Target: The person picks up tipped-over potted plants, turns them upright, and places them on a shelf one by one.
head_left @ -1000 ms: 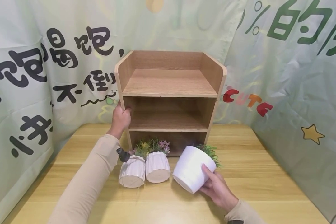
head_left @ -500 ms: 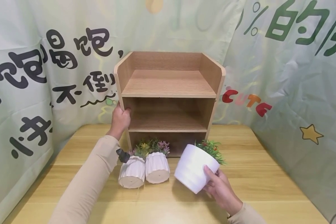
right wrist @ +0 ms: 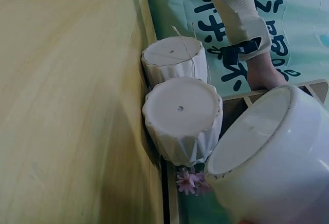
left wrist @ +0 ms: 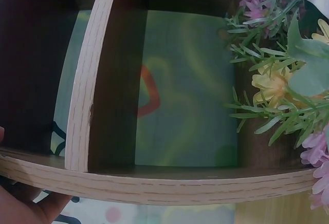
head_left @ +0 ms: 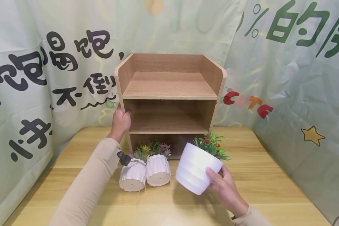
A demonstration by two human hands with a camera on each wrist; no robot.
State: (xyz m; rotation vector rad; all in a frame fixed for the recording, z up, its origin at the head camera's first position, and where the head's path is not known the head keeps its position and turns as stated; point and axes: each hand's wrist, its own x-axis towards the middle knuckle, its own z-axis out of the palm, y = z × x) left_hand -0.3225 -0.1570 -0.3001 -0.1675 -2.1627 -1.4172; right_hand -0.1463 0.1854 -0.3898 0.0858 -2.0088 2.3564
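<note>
White pot (head_left: 196, 171) and right hand (head_left: 226, 190) have shifted slightly rightward; more green plant (head_left: 210, 146) shows. Right hand comes from lower right, gripping the pot, thumb on its side. Left hand (head_left: 121, 122), outstretched, grips shelf (head_left: 169, 84) side. Pot smooth, tilted, before the shelf, right of two ribbed pots (head_left: 158, 169).

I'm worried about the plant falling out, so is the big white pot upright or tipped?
Tipped: in the head view, the right hand holds the big white pot with its rim slanting down toward the right.
</note>
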